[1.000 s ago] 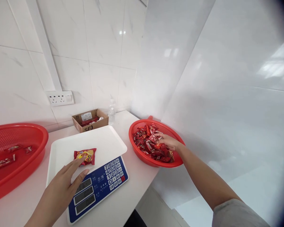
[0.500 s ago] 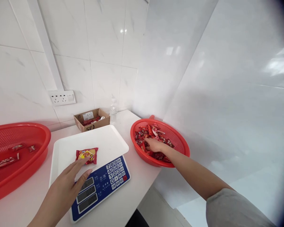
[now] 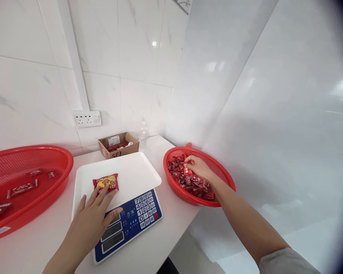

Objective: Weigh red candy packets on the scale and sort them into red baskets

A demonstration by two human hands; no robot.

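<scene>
My left hand (image 3: 95,215) is spread over the front of the digital scale (image 3: 143,211), its fingertips at the lower edge of a red and yellow snack packet (image 3: 107,182). That packet lies on the scale's white pan (image 3: 131,167). At the right, my right hand (image 3: 199,167) is inside a red plastic colander (image 3: 224,177) holding many small red wrapped packets (image 3: 198,184). Its fingers are pinched on a small red packet (image 3: 188,169), raised a little above the others.
A larger red basket (image 3: 67,167) with several wrapped snacks stands at the left. Behind the scale are an open cardboard box (image 3: 121,151) and a clear plastic bottle (image 3: 143,135). A wall socket (image 3: 87,118) is above the table. Walls close off the back and right.
My right hand has risen from among the packets with a small red one in its fingers. My left hand has spread its fingers near the packet on the scale. The view has shifted slightly left.
</scene>
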